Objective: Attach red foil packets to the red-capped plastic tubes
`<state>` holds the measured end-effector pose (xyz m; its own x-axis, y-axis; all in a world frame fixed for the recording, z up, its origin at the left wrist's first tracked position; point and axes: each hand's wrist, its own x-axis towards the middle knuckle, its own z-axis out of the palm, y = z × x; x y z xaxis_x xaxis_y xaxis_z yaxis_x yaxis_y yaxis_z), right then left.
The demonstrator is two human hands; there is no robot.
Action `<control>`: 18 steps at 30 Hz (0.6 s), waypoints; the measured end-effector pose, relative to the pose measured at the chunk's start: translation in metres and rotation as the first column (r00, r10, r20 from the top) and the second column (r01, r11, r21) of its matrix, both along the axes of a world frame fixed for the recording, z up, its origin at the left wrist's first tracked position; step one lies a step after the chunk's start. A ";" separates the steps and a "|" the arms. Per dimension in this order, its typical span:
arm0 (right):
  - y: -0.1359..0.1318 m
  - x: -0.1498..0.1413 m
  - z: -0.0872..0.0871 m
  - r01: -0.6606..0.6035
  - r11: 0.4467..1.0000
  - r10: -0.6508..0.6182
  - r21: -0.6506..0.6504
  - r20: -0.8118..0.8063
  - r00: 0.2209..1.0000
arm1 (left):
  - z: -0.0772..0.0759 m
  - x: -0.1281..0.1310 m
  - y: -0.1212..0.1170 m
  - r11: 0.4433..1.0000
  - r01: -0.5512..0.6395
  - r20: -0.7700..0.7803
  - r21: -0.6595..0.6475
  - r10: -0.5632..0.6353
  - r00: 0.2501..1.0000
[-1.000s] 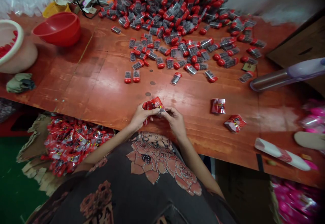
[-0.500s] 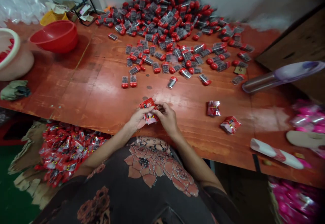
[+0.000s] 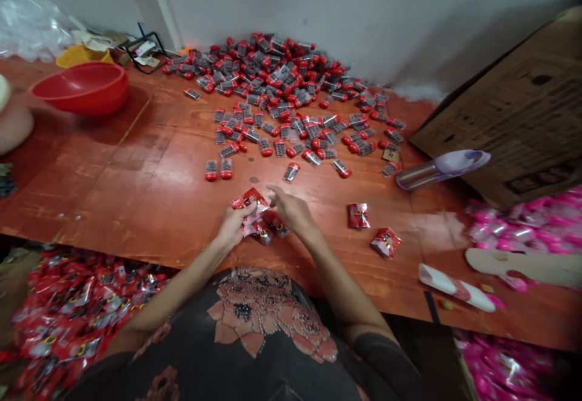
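My left hand (image 3: 233,226) is closed on a small stack of shiny red printed packets (image 3: 251,198), fanned over the table in front of my body. Just right of it, my right hand (image 3: 293,210) hovers with its fingers slightly apart, and I see nothing held in them. Below and between both hands are more red packets (image 3: 275,224) with dark contents, partly covered by the right hand. Two separate bundles of packets, a near-square one (image 3: 359,215) and a tilted one (image 3: 386,242), rest on the table to the right.
Clear red-capped bottles (image 3: 273,80) with dark contents form a heap against the wall. A red bowl (image 3: 84,89) stands at left. A purple-ended clear tube (image 3: 441,168), a cardboard box (image 3: 513,104) and a white roll (image 3: 454,287) are on the right. Red packets (image 3: 86,304) fill a space below the left edge.
My right hand has come away from the packets in my left hand, moving slightly right. Packets now show beneath the hands. The view has tilted up and turned right.
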<state>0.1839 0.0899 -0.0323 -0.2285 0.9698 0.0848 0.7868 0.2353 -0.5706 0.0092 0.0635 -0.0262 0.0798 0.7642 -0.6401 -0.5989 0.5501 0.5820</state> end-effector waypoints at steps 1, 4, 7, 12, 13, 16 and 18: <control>0.013 0.007 -0.003 0.069 0.997 -0.068 0.029 -0.015 0.998 | 0.002 -0.002 0.003 1.000 0.002 -0.002 -0.029 -0.002 1.000; 0.051 0.023 -0.015 0.271 0.960 -0.271 0.070 -0.014 0.963 | 0.006 -0.006 0.009 0.994 0.010 -0.009 -0.108 -0.011 1.000; 0.072 0.025 -0.030 0.364 0.929 -0.365 0.058 -0.002 0.931 | 0.007 -0.009 0.012 0.996 -0.034 -0.012 -0.087 0.033 0.999; 0.050 0.014 -0.043 0.209 0.978 -0.209 -0.014 -0.103 0.972 | 0.002 -0.009 0.010 0.996 -0.081 0.004 -0.038 0.081 0.997; 0.041 0.011 -0.043 0.194 0.980 -0.196 -0.033 -0.139 0.971 | 0.001 -0.010 0.010 0.995 -0.099 0.001 -0.032 0.099 0.995; 0.009 0.003 -0.036 0.210 0.967 -0.246 -0.142 -0.329 0.912 | 0.000 -0.009 0.008 0.989 -0.144 -0.001 -0.011 0.144 0.990; -0.014 -0.006 -0.025 0.229 0.950 -0.306 -0.214 -0.487 0.818 | 0.000 -0.007 0.007 0.989 -0.147 0.014 0.001 0.147 0.989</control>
<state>0.1783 0.0756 -0.0577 0.0796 0.9965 -0.0240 0.3961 -0.0537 -0.9166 0.0023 0.0703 -0.0265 -0.0242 0.7694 -0.6383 -0.6812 0.4546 0.5738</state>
